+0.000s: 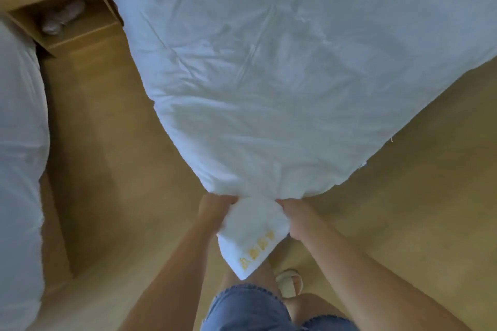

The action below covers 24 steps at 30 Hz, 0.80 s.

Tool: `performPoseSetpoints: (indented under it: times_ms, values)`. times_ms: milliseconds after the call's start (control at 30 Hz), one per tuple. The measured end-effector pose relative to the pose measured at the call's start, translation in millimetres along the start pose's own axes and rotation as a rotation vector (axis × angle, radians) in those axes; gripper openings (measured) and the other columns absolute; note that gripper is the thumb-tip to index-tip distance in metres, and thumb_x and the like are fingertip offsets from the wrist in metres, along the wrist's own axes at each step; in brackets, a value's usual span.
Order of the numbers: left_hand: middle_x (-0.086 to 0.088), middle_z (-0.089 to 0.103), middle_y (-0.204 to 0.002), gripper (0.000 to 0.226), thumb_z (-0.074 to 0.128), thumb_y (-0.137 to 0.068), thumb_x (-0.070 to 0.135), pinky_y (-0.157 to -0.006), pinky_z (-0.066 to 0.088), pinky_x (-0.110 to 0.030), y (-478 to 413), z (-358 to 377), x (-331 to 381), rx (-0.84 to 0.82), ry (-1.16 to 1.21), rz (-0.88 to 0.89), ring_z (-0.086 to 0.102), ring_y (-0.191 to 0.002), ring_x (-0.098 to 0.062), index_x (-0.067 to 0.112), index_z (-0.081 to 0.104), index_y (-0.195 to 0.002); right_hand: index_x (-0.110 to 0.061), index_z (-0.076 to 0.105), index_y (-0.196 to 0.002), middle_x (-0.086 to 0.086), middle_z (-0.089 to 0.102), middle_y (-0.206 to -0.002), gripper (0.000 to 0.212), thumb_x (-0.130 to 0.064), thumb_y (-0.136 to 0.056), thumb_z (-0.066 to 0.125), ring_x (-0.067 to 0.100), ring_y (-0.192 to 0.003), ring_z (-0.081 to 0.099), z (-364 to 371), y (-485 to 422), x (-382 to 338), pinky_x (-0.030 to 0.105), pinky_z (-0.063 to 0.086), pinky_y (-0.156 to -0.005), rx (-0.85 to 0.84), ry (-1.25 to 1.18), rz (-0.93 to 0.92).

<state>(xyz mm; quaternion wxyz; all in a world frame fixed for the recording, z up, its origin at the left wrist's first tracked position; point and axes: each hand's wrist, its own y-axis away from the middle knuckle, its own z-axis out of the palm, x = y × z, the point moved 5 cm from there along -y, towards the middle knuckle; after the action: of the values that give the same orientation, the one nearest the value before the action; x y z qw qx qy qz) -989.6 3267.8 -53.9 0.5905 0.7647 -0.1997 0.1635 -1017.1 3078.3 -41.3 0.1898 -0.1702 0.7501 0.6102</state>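
Blue denim shorts [258,309] sit just below the hanging corner of the white crumpled duvet [269,75]. The left hand [215,208] and right hand [294,219] both pinch that corner with curled fingers, equally near. From them the duvet stretches away and rightward. The tan floor [121,169] lies open on either side of it.

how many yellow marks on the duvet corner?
4, in a row along the duvet corner edge: lowest mark, second, third, top one nearest the right hand. Folds may hide more.
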Motion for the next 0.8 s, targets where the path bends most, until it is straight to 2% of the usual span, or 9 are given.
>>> performPoseSetpoints:
  times_ms: [67, 133, 167, 267, 367, 433, 533, 667, 800]
  values:
    - [-0.006, 0.072, -0.083, 0.022, 0.078, -0.073, 0.020, -0.065, 0.051, -0.029, 13.2, 0.5, 36.3, -0.195, 0.263, 0.015, 0.068, -0.077, -0.023, 0.011, 0.067, -0.089, 0.001, 0.056, -0.125, 0.019, 0.059, -0.126, 0.033, 0.000, -0.094, 0.047, 0.029, -0.105, 0.058, 5.8, -0.3, -26.8, 0.030, 0.046, -0.080, -0.128, -0.541, 0.123]
    - [-0.008, 0.074, -0.097, 0.041, 0.080, -0.065, 0.023, -0.061, 0.057, -0.031, 30.5, 4.0, 61.6, -0.409, 0.487, 0.030, 0.072, -0.084, -0.025, 0.011, 0.068, -0.103, 0.001, 0.061, -0.119, 0.019, 0.065, -0.115, 0.033, 0.003, -0.087, 0.054, 0.029, -0.093, 0.063, 0.6, -1.1, -51.9, 0.036, 0.053, -0.075, -0.058, -0.641, 0.037]
    - [-0.009, 0.073, -0.099, 0.046, 0.079, -0.062, 0.022, -0.059, 0.057, -0.033, 37.9, 5.5, 68.9, -0.454, 0.523, 0.043, 0.072, -0.085, -0.025, 0.011, 0.067, -0.105, 0.000, 0.063, -0.116, 0.016, 0.068, -0.106, 0.032, 0.003, -0.085, 0.056, 0.027, -0.084, 0.065, -0.2, 1.9, -61.6, 0.032, 0.056, -0.067, -0.024, -0.594, 0.017]
    - [-0.012, 0.074, -0.095, 0.037, 0.072, -0.070, 0.010, -0.060, 0.058, -0.037, 49.3, 9.0, 75.4, -0.448, 0.567, 0.033, 0.072, -0.080, -0.028, 0.009, 0.064, -0.106, -0.002, 0.063, -0.106, 0.008, 0.067, -0.082, 0.024, -0.001, -0.084, 0.055, 0.020, -0.065, 0.063, -6.7, 13.4, -78.3, 0.021, 0.050, -0.045, 0.069, -0.437, -0.025]
    - [-0.014, 0.071, -0.098, 0.031, 0.059, -0.082, -0.003, -0.073, 0.056, -0.041, 48.3, 9.3, 81.1, -0.389, 0.604, 0.064, 0.069, -0.082, -0.030, 0.006, 0.062, -0.111, -0.005, 0.059, -0.101, 0.010, 0.065, -0.082, 0.018, -0.014, -0.085, 0.058, 0.026, -0.070, 0.064, -19.1, 10.6, -79.3, 0.033, 0.053, -0.062, 0.166, -0.367, 0.020]
    - [-0.013, 0.071, -0.094, 0.033, 0.057, -0.081, -0.006, -0.068, 0.057, -0.038, 49.3, 12.9, 84.9, -0.402, 0.602, 0.094, 0.069, -0.077, -0.028, 0.004, 0.062, -0.112, -0.009, 0.058, -0.107, 0.015, 0.067, -0.100, 0.028, -0.027, -0.087, 0.062, 0.032, -0.087, 0.067, -25.6, 4.1, -79.1, 0.043, 0.055, -0.073, 0.194, -0.418, 0.049]
    - [-0.014, 0.073, -0.092, 0.039, 0.065, -0.071, -0.003, -0.058, 0.057, -0.036, 55.6, 18.4, 83.8, -0.461, 0.602, 0.075, 0.071, -0.075, -0.029, 0.003, 0.063, -0.109, -0.011, 0.059, -0.117, 0.011, 0.066, -0.113, 0.037, -0.036, -0.091, 0.060, 0.027, -0.091, 0.065, -27.4, -6.1, -83.0, 0.040, 0.053, -0.072, 0.130, -0.628, 0.127]
    - [-0.014, 0.073, -0.094, 0.053, 0.072, -0.056, 0.003, -0.057, 0.057, -0.037, 57.2, 11.6, 76.7, -0.445, 0.584, 0.083, 0.072, -0.079, -0.031, 0.004, 0.064, -0.108, -0.003, 0.053, -0.122, 0.010, 0.063, -0.096, 0.040, -0.034, -0.098, 0.046, 0.026, -0.091, 0.061, -44.9, -17.4, -83.7, 0.036, 0.051, -0.077, 0.364, -0.548, 0.117]
    - [-0.012, 0.073, -0.097, 0.042, 0.072, -0.068, 0.001, -0.067, 0.057, -0.042, 50.2, 1.9, 76.5, -0.355, 0.554, 0.115, 0.070, -0.085, -0.032, 0.007, 0.065, -0.109, -0.002, 0.042, -0.136, 0.015, 0.051, -0.135, 0.049, -0.035, -0.101, 0.036, 0.032, -0.121, 0.052, -47.0, -10.4, -73.7, 0.042, 0.044, -0.101, 0.394, -0.506, 0.083]
